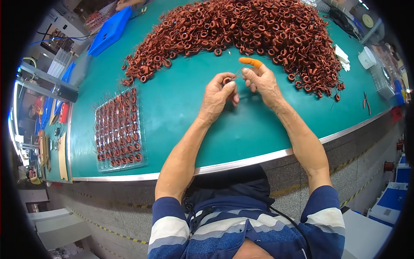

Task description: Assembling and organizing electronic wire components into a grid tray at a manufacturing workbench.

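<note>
My left hand [217,96] pinches a small copper-wound ring coil [227,80] over the green table [181,108]. My right hand [261,80], with an orange rubber cot [250,62] on its forefinger, grips the coil's thin wire lead [238,71] just right of the left hand. A large heap of the same reddish coils [241,30] lies across the far side of the table, beyond both hands.
A clear tray [118,129] filled with rows of coils lies at the left. A blue bin [110,30] stands far left. Red-handled pliers [366,102] and a white container [367,57] sit at the right. The table's metal edge [241,163] runs near my body.
</note>
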Available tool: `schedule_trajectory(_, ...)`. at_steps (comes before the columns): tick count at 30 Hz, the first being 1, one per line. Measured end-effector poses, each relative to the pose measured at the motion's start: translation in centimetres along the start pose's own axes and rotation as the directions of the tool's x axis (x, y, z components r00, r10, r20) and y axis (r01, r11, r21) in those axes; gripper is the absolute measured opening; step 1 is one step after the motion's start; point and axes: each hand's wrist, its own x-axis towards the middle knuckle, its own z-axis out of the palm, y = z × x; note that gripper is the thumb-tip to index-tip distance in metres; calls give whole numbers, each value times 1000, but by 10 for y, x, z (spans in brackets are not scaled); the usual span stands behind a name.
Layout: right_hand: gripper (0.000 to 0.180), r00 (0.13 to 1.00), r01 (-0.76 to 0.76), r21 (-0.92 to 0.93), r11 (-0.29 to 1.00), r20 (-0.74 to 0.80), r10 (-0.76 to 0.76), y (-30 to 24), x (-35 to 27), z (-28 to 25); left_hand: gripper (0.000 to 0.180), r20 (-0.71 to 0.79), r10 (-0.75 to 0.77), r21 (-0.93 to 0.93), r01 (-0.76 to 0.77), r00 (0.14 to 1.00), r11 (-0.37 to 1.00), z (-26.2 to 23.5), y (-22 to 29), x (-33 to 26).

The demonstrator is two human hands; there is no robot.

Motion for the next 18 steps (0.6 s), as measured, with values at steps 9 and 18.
schedule_trajectory(9,24,990,-139,140,980,42,135,11,3,2,46,-60,-114,145,122,992,982,-7,1,-12)
schedule_trajectory(18,22,995,97,15,995,10,-97,-8,-11,3,27,-32,-16,149,20,999,989,7,4,-8)
